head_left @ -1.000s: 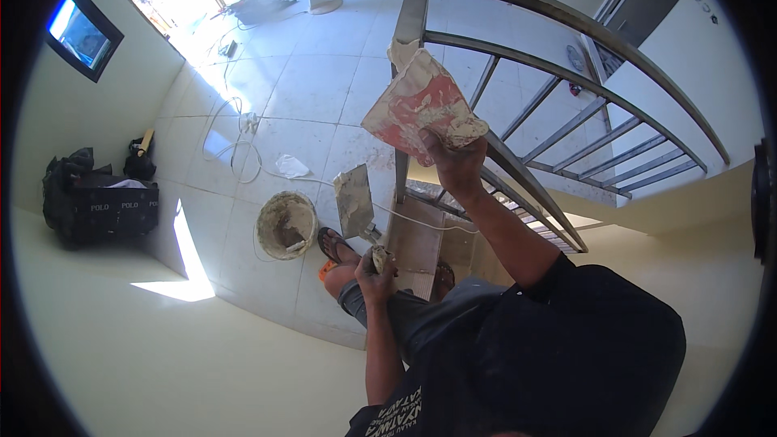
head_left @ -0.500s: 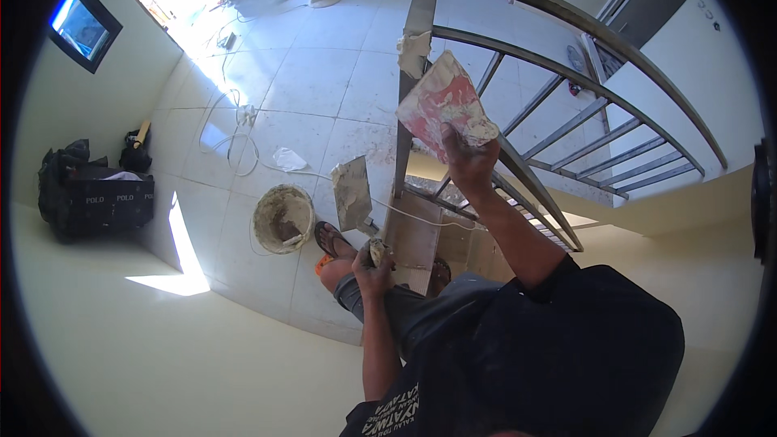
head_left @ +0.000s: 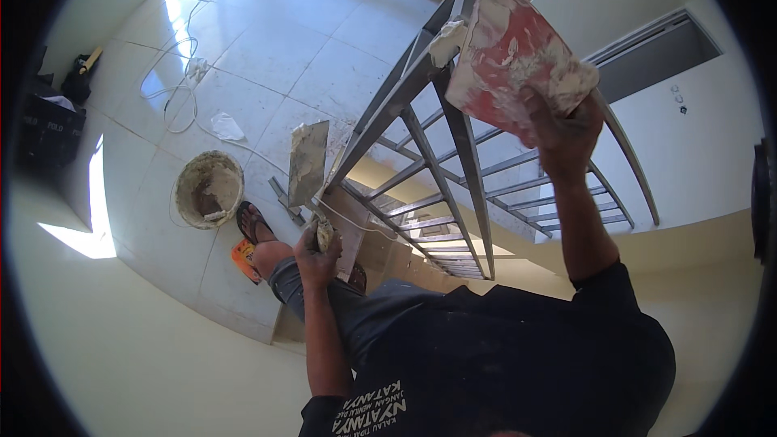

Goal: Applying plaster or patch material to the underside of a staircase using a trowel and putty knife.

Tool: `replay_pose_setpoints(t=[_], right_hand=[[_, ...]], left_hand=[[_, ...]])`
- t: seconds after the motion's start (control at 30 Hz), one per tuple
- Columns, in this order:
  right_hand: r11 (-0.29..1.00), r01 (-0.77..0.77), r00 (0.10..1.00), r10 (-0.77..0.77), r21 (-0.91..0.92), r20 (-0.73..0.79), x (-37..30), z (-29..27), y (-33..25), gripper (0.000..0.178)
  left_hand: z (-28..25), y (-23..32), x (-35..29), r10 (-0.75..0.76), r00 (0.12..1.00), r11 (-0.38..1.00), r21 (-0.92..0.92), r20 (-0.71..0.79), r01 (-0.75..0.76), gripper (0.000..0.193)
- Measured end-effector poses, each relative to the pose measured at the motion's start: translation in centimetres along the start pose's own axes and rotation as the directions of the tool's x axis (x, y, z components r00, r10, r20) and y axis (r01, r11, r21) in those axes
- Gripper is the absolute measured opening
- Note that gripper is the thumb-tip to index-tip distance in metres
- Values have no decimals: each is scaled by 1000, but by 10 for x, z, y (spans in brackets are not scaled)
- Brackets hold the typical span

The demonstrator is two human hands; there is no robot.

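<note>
My left hand [head_left: 317,251] is closed round the handle of a trowel [head_left: 309,163]. Its rectangular metal blade points away from me, with pale putty smeared on it. My right hand [head_left: 571,133] is raised over the metal railing [head_left: 422,133], gripping the near edge of a flat red board [head_left: 503,57] streaked with putty. A thick lump of putty [head_left: 579,85] sits along the board's edge by my fingers. Another putty lump [head_left: 448,42] clings to the railing's top beside the board; whether the board touches the railing I cannot tell.
A putty-caked bucket [head_left: 184,204] stands on the tiled floor left of my foot. Beside it lies an orange packet [head_left: 245,261]. A white cable [head_left: 150,85] winds across the tiles past a crumpled white scrap [head_left: 227,126]. Black bags [head_left: 53,133] rest by the left wall; steps drop beneath me.
My view has swung to the right and nearer the railing. The red board has moved rightward and closer, in my right hand. The trowel stays in my left hand, its blade turned slightly.
</note>
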State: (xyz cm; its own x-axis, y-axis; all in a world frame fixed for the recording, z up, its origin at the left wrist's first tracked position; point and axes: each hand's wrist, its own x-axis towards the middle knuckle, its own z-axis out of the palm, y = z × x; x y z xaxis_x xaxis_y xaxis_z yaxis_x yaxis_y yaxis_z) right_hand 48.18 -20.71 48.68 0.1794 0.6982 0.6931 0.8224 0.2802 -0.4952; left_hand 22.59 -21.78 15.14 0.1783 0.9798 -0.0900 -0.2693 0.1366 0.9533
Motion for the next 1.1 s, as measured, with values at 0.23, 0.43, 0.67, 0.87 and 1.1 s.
replay_pose_setpoints(t=[0.23, 0.43, 0.67, 0.87, 1.1], right_hand=[[871, -231, 908, 353, 433, -226, -75, 85, 44, 27], [838, -211, 861, 403, 503, -310, -69, 120, 62, 24], [855, -372, 899, 430, 362, -90, -146, 79, 78, 19], [991, -74, 988, 58, 108, 142, -111, 85, 41, 18], [989, -48, 871, 108, -137, 480, -73, 168, -9, 48]], left_hand=[[1, -1, -1, 14, 999, 999, -40, -33, -15, 30], [-3, 1, 3, 16, 998, 999, 45, 67, -19, 22], [27, 59, 9, 98, 993, 986, 131, 59, -105, 43], [25, 123, 46, 45, 994, 996, -87, 98, -36, 44], [-4, 197, 121, -23, 1000, 993, 118, -17, 25, 65]])
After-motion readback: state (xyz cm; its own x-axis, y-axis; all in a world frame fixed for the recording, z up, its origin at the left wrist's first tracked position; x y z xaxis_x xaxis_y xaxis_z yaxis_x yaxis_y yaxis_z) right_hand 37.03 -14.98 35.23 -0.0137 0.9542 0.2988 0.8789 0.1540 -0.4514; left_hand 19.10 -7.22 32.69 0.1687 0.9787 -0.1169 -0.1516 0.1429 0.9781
